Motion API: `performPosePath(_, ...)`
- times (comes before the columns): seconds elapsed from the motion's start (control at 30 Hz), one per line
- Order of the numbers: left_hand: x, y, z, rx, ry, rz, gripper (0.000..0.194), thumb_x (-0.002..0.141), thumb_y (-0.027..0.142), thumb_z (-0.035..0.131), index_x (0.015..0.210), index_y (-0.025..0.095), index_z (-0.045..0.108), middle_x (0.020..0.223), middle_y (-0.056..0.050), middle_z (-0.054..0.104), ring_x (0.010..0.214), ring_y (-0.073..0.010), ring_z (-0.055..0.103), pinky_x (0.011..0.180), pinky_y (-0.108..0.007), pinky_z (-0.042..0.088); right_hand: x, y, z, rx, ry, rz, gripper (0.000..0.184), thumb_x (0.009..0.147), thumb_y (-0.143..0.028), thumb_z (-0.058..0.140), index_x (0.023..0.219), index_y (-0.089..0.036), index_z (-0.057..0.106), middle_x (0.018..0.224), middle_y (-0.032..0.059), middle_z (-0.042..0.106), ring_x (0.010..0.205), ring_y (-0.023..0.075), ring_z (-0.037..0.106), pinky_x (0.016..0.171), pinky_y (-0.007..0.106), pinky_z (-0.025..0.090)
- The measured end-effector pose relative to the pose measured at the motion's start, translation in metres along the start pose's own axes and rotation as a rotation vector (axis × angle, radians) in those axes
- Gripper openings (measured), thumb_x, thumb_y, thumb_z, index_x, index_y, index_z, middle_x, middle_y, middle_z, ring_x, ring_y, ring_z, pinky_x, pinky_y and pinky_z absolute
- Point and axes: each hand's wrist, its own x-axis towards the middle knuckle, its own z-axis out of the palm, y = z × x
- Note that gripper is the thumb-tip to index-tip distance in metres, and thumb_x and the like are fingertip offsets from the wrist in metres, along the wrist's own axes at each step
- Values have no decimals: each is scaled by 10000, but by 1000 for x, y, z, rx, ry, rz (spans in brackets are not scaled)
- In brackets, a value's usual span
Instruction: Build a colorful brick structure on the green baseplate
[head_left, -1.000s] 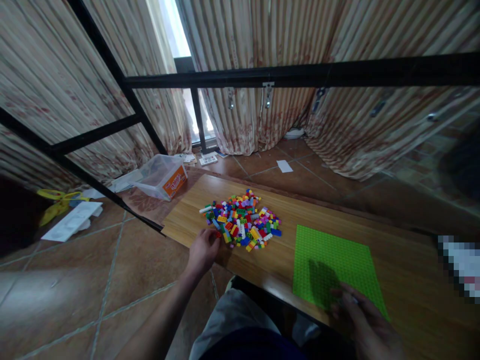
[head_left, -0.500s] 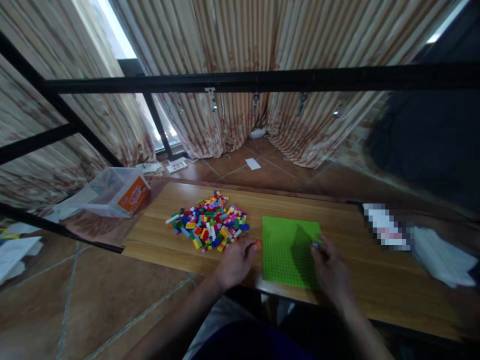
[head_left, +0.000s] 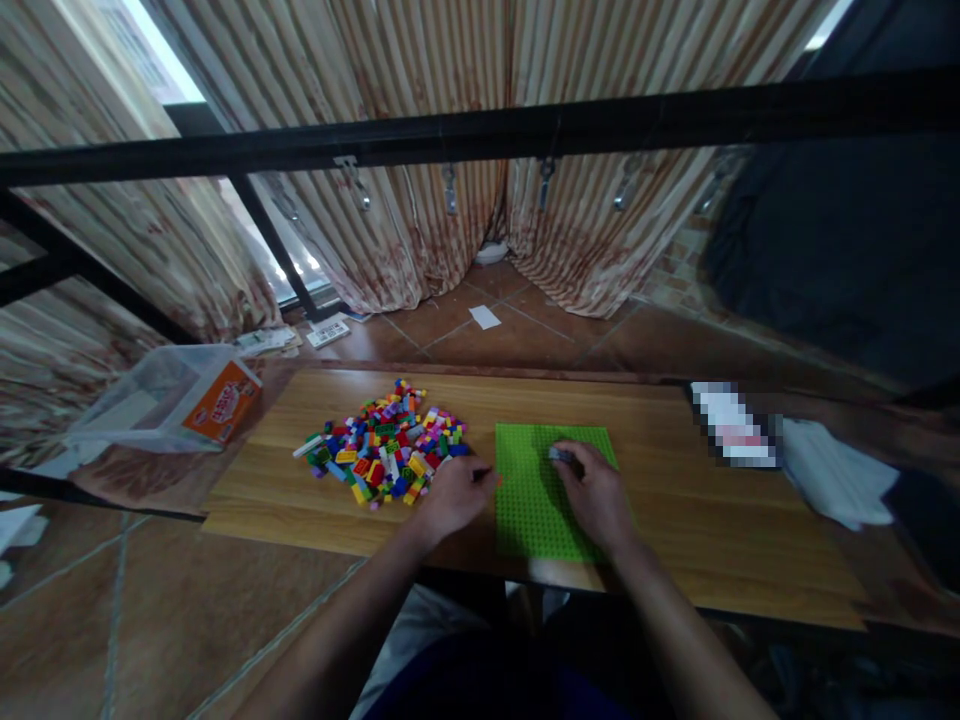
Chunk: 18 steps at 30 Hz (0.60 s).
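A green studded baseplate [head_left: 517, 525] lies flat on the wooden tabletop. Over its upper middle, my right hand [head_left: 600, 495] pinches a small grey toy brick [head_left: 558, 454] between thumb and fingers; whether the brick touches the studs I cannot tell. At the plate's left edge is my left hand [head_left: 456, 495], closed, with a small orange-red brick [head_left: 498, 481] showing at its fingertips. Just left of that hand spreads a heap of mixed coloured toy bricks [head_left: 390, 445], partly covered by the hand.
A clear plastic box [head_left: 150, 400] with an orange label stands beyond the table's [head_left: 277, 510] left end. A pixelated flat object [head_left: 735, 425] and white paper or plastic [head_left: 836, 470] lie to the right. A black metal bar [head_left: 480, 135] crosses in front of the curtains.
My right hand has moved from the baseplate's right edge inward over its upper middle with the grey brick. My left hand still holds the orange-red brick by the left edge. The camera view has shifted.
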Motion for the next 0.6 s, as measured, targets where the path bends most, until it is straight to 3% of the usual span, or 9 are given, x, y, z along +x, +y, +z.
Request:
performPosePath(0.2, -6, -4, -16, 126, 70, -74, 198, 852, 235, 530, 756, 175, 692, 702, -22, 678, 640, -140, 590, 614, -244, 367, 11, -4, 12, -30, -83, -134, 200, 900, -344, 529, 985, -253, 687, 1018, 64, 674, 1006, 240, 602, 911, 430, 479)
performPosePath(0.37, -6, 1, -10, 119, 163, -117, 191, 870, 220, 514, 938, 178, 687, 803, -44, 707, 723, -164, 631, 683, -258, 427, 13, -7, 22, -127, -142, -187, 187, 896, -282, 539, 983, -253, 701, 982, 64, 667, 961, 243, 584, 900, 439, 460)
performPosePath(0.6, 1, 13, 14, -431, 156, -60, 252, 821, 159, 513, 1013, 159, 676, 962, -42, 705, 886, -157, 634, 814, -260, 489, 12, 0, 19, -98, -132, -190, 235, 893, -301, 554, 1075, -223, 680, 1063, 84, 665, 1021, 258, 569, 919, 453, 461)
